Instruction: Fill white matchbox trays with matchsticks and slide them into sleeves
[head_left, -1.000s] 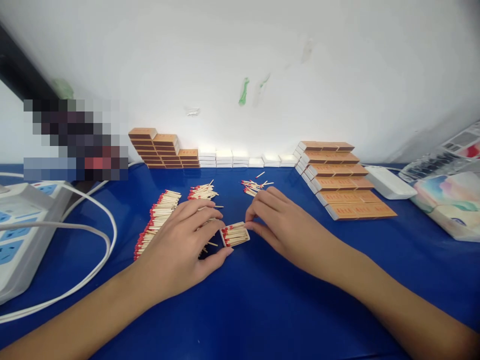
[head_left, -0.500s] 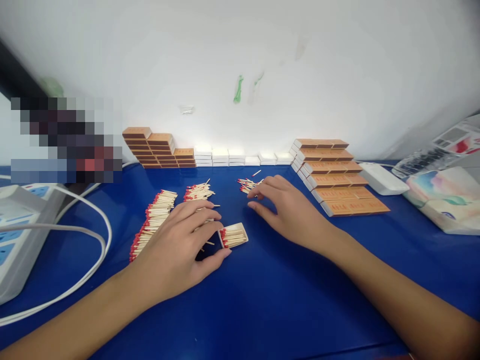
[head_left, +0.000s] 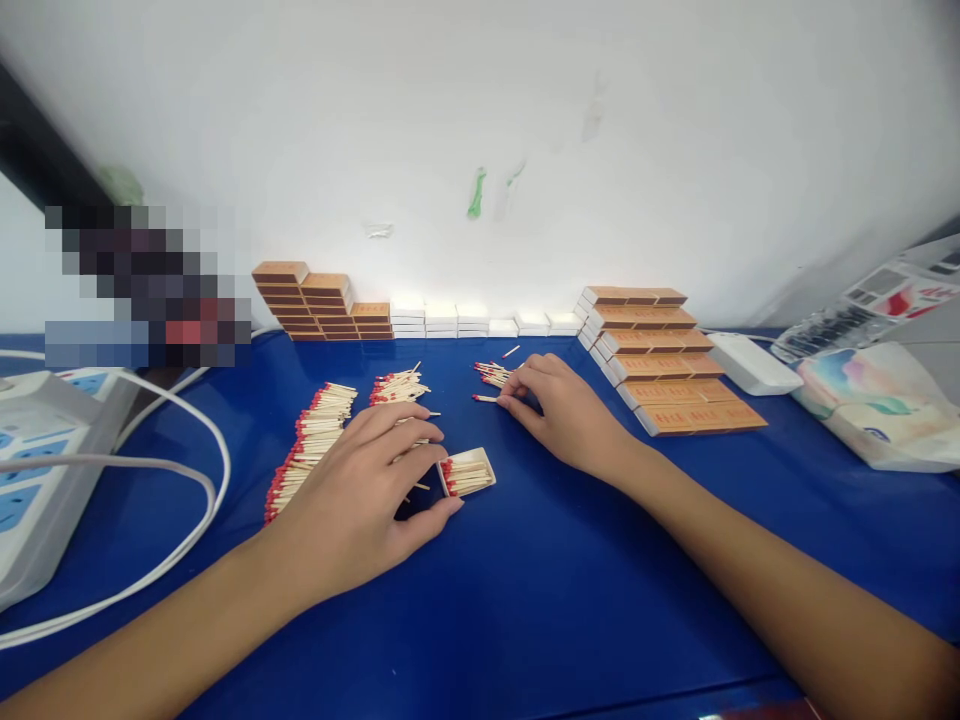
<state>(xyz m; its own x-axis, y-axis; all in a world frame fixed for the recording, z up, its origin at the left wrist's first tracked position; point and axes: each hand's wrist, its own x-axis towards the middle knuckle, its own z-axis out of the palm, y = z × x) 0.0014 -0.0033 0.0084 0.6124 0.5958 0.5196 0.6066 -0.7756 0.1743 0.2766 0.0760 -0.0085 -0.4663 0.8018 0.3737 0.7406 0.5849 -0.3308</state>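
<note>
A white plastered wall [head_left: 675,150] fills the upper half, evenly and brightly lit, marked with a few green smudges [head_left: 475,193] and faint grey scuffs. A dark diagonal strip [head_left: 37,140] crosses its upper left corner. Below, a glossy blue worktop [head_left: 525,600] runs right up to the wall.

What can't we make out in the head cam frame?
All head view:
- What lies under the left hand: hidden by the palm.
- Grip of the right hand on the pile: its fingers cover it.
- Print on the sleeves: too small.
- Far-left block: pixelated.
- The power strip: cut by left edge.
</note>
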